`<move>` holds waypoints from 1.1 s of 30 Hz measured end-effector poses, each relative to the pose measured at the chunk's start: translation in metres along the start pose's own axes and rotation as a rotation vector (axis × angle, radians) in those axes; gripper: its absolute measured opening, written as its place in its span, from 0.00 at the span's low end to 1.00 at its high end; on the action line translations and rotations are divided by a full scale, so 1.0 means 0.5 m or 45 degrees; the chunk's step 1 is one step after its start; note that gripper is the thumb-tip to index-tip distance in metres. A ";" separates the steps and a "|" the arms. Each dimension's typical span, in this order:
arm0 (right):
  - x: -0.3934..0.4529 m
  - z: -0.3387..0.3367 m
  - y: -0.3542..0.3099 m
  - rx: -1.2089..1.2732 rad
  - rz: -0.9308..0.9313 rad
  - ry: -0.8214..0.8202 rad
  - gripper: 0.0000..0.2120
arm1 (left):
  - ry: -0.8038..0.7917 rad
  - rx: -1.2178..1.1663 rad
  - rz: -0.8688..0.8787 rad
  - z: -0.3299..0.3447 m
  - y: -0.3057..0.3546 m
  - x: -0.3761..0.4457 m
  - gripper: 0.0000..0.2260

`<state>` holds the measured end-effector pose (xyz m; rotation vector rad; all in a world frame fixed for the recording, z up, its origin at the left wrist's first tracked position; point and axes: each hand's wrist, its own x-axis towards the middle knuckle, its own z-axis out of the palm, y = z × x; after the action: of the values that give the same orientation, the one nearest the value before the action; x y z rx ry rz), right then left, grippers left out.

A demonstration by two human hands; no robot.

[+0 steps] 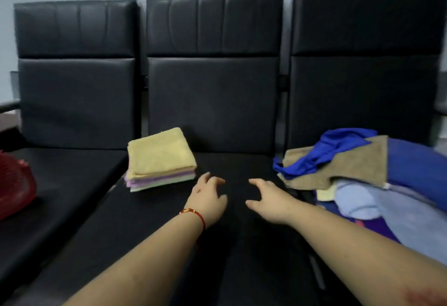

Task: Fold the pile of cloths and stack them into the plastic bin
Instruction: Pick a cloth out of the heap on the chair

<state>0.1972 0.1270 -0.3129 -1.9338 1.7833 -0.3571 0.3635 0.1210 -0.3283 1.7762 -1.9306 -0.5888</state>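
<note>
Beside a square terry stack (160, 160), both hands (208, 199) empty.

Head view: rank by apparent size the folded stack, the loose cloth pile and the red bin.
1. Loose multicoloured cloth pile, largest.
2. Folded stack topped by yellow terry cloth.
3. Red plastic bin, though cropped by the frame edge, so unsure.

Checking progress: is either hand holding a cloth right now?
No: the left hand and right hand hover empty over the black seat.

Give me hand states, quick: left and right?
Left hand: open, fingers loosely spread, holding nothing.
Right hand: open, holding nothing.
</note>
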 end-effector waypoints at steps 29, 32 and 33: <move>-0.100 -0.246 0.336 -0.353 0.054 0.696 0.15 | -0.312 -0.178 0.145 0.264 0.407 0.077 0.17; -0.009 -0.233 0.316 -0.427 -0.034 0.637 0.13 | -0.257 -0.281 0.176 0.281 0.390 0.139 0.09; 0.022 -0.229 0.312 -0.479 -0.047 0.613 0.12 | -0.218 -0.339 0.157 0.286 0.387 0.154 0.05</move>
<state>0.0072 0.0915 -0.2968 -2.2828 2.2522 -0.5736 0.1182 0.0612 -0.3274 1.4721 -1.9503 -0.9319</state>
